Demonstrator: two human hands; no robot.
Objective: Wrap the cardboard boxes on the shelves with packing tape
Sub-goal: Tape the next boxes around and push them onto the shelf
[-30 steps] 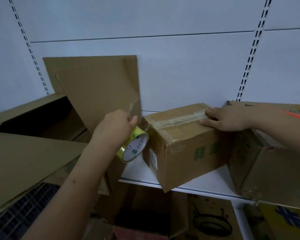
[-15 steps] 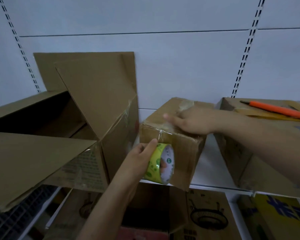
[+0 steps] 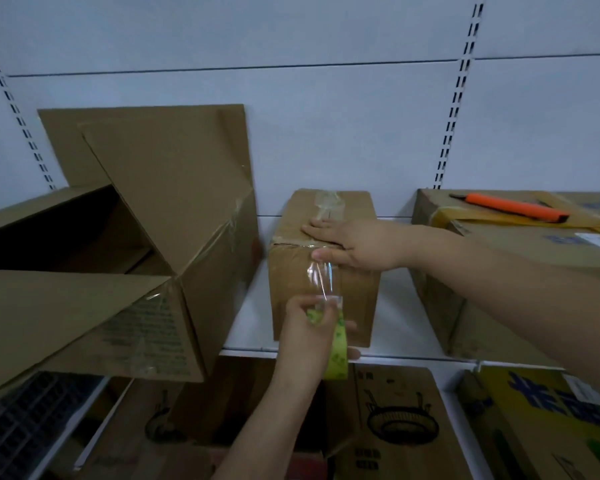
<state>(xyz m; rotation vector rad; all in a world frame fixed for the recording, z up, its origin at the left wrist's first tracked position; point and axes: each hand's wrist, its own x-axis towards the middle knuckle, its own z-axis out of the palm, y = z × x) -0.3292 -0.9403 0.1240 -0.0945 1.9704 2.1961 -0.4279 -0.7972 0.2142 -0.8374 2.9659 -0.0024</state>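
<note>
A small brown cardboard box (image 3: pixel 357 299) stands on the white shelf (image 3: pixel 395 327), square to me, with clear tape along its top. My right hand (image 3: pixel 354 244) lies flat on the box's top front edge, its thumb pressing the tape down over the edge. My left hand (image 3: pixel 309 334) grips a yellow-green roll of packing tape (image 3: pixel 338 355) in front of the box's lower face. A clear strip of tape (image 3: pixel 321 278) stretches from the roll up to the thumb.
A large open cardboard box (image 3: pixel 174 271) with raised flaps stands at the left. Another box (image 3: pixel 520 271) at the right carries an orange utility knife (image 3: pixel 513 207). Printed boxes (image 3: pixel 402 420) fill the lower shelf. A dark crate (image 3: pixel 11 431) shows at the bottom left.
The small box has been turned square to me. My left hand pulled the roll downward along the front face, drawing out tape. My right hand shifted to the top front edge.
</note>
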